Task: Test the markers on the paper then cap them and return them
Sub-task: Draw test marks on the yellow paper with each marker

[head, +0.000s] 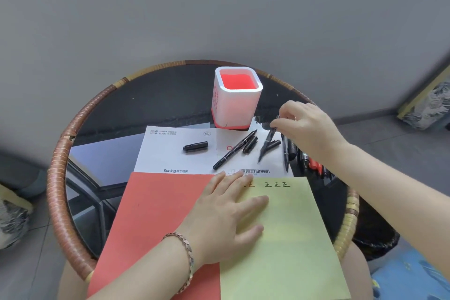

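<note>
A yellow-green paper [287,246] with several black written marks near its top edge lies at the table's front. My left hand [226,214] rests flat on it, fingers spread. My right hand [306,126] pinches the top end of a black marker [266,142], which slants down to the left with its tip over the white sheet. Another uncapped black marker [233,150] lies on the white sheet. Loose black caps lie beside it: one cap [195,146] to the left, another cap [250,144] close by. A white and red pen holder [236,100] stands behind, with no markers visible in it.
A red paper [155,221] lies under the yellow-green one. A white printed sheet [170,153] sits behind them. More markers [306,161] lie in a pile at the right, under my right arm. The round glass table has a woven rim [60,178].
</note>
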